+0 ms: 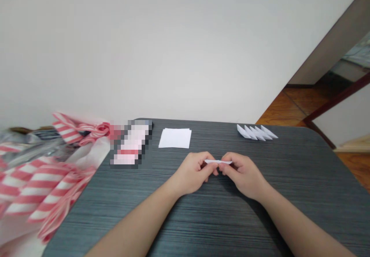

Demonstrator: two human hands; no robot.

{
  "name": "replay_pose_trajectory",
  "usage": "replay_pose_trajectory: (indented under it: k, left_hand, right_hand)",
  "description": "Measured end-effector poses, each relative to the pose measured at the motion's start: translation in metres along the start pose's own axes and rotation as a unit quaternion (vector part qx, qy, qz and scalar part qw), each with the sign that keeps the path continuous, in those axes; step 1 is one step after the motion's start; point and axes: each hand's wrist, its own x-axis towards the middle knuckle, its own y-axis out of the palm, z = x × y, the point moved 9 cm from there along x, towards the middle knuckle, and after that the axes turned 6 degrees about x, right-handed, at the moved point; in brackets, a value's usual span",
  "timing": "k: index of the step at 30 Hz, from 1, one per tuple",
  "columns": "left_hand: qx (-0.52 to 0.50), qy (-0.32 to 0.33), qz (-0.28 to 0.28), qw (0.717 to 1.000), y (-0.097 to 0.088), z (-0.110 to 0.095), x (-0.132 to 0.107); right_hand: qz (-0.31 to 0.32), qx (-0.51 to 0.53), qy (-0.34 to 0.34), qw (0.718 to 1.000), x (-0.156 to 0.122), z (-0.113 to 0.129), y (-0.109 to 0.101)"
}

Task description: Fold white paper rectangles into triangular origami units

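Between my two hands is a small piece of white folded paper, held up above the dark table and seen nearly edge-on. My left hand pinches its left part with thumb and fingers. On the right part, my right hand has the same kind of pinch, and the two thumbs almost meet at the middle. Beyond my left hand lies a small stack of white paper sheets. Farther off to the right, several folded white paper pieces rest in an overlapping row.
The dark wood-grain table reaches a white wall at its far edge. A pixelated, blurred-out item lies at the table's left. Red-and-white striped bags are heaped beyond the left edge. Wooden floor shows at the right.
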Motion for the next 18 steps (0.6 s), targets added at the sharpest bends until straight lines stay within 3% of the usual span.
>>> replay_pose_trajectory:
  k: [18]
  left_hand:
    - [-0.003,-0.003,-0.01,1.0,-0.001,0.001,-0.001]
  right_hand:
    - [0.002,0.003,0.025,1.0,-0.001,-0.005,0.0]
